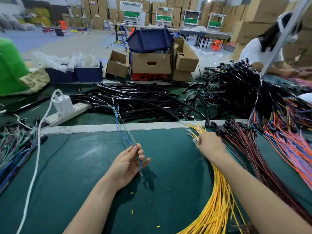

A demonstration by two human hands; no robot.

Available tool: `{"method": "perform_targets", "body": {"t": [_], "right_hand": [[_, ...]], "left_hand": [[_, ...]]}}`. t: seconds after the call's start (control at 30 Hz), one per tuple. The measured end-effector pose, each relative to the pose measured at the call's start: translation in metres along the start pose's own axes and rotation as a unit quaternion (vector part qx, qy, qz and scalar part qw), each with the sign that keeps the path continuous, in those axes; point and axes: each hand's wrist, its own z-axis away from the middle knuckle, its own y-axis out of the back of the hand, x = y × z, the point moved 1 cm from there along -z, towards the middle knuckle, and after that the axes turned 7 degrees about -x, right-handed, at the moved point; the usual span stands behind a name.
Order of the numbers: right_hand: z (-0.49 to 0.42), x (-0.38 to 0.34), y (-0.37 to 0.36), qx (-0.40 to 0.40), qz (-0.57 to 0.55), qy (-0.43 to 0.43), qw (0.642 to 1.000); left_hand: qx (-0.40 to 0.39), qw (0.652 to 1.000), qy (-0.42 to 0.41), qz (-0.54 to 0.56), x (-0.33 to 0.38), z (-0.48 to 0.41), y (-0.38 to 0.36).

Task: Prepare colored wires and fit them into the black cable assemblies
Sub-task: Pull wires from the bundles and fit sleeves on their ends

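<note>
On the green mat [81,166], the left hand [128,164] pinches a few thin wires [122,130], blue, green and pink, which rise toward the black tubes [143,100] piled beyond. To the right, the right hand [209,146] rests on the tips of the yellow wires [217,208]; its fingers are hidden, so I cannot tell its grip. Red wires [244,146] lie just beside.

Green surface [101,166] looks matt, black tubes [135,98] glossy plastic (pretty shiny), yellow wires [217,200] smooth, boxes [150,63] plain cardboard.
</note>
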Motion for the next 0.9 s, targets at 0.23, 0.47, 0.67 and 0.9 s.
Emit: {"method": "perform_targets", "body": {"t": [0.23, 0.47, 0.67, 0.9], "right_hand": [[-0.013, 0.004, -0.011, -0.025, 0.05, -0.01, 0.998], [-0.03, -0.007, 0.012, -0.079, -0.003, 0.054, 0.995], [-0.039, -0.056, 0.114, -0.007, -0.365, 0.173, 0.915], [-0.017, -0.129, 0.104, -0.043, -0.467, 0.276, 0.839]], "left_hand": [[-0.001, 1.0, -0.006, 0.003, 0.001, 0.0, 0.0], [-0.002, 1.0, -0.011, -0.013, 0.0, 0.001, 0.002], [-0.001, 1.0, -0.024, -0.014, -0.001, -0.003, 0.003], [-0.025, 0.998, -0.015, -0.063, -0.005, -0.003, -0.001]]}}
